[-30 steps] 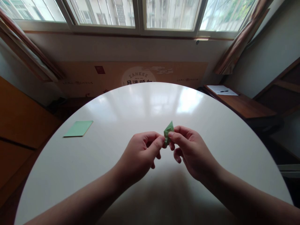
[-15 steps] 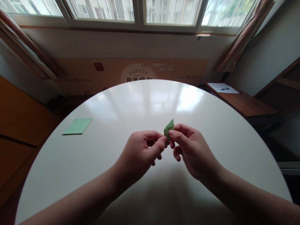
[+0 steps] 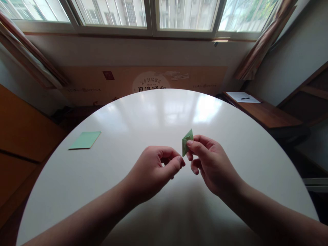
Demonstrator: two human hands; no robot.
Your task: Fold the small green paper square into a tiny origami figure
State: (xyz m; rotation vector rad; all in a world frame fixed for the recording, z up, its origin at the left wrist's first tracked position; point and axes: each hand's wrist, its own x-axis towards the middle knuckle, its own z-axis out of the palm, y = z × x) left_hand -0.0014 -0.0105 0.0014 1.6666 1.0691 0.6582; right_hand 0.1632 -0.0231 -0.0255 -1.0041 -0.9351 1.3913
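Note:
A small piece of folded green paper (image 3: 187, 141), pointed at top and bottom, is pinched between the thumb and fingers of my right hand (image 3: 208, 159). Part of the paper is hidden behind that thumb. Just below and to the left of it is my left hand (image 3: 160, 167), thumb and index fingertip pressed together. Nothing shows in its pinch, and it appears apart from the paper. Both hands are above the white round table (image 3: 107, 184).
Light green square sheets (image 3: 85, 140) lie flat on the table at the left. Beyond the right edge, a brown wooden desk (image 3: 274, 112) carries a white paper (image 3: 242, 97) with a dark pen on it. A printed box panel (image 3: 205, 77) stands behind the table under the windows.
My left hand has let go of the folded paper's lower end and dropped slightly away. The right hand keeps its pinch, and the paper has shifted a little to the right.

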